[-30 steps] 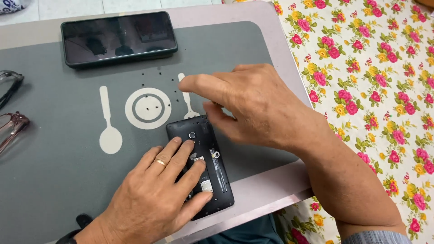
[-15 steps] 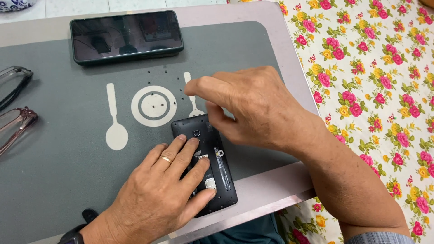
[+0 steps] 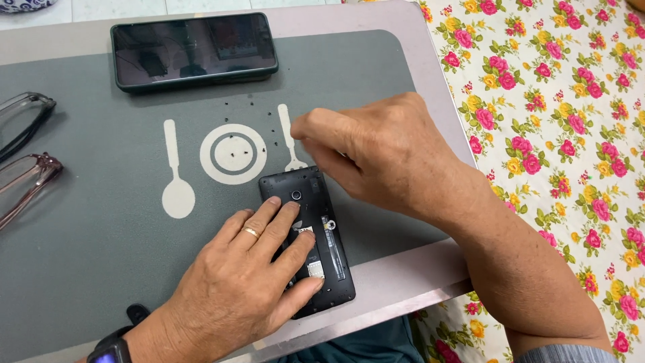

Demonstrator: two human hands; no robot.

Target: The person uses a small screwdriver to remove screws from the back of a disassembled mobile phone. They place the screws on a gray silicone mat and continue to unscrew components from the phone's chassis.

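A black phone (image 3: 329,232) with its back cover off lies on a grey mat (image 3: 101,255), inner parts and camera lens showing. My left hand (image 3: 248,282), with a ring and a dark wrist watch, lies flat on the phone's lower left and presses it down. My right hand (image 3: 376,154) hovers just above the phone's top edge, over the printed fork. Its thumb and forefinger are pinched together; anything between them is too small to see. Several tiny dark screws (image 3: 236,152) lie on the printed plate and above it.
A second phone (image 3: 195,50), screen up in a dark green case, lies at the mat's far edge. Two pairs of glasses (image 3: 27,178) rest at the left. The small table ends close in front, and a flowered cloth (image 3: 557,134) covers the surface to the right.
The view has shifted slightly. My right hand has drawn a little up off the phone's top edge, with fingers still pinched. My left hand stays on the phone.
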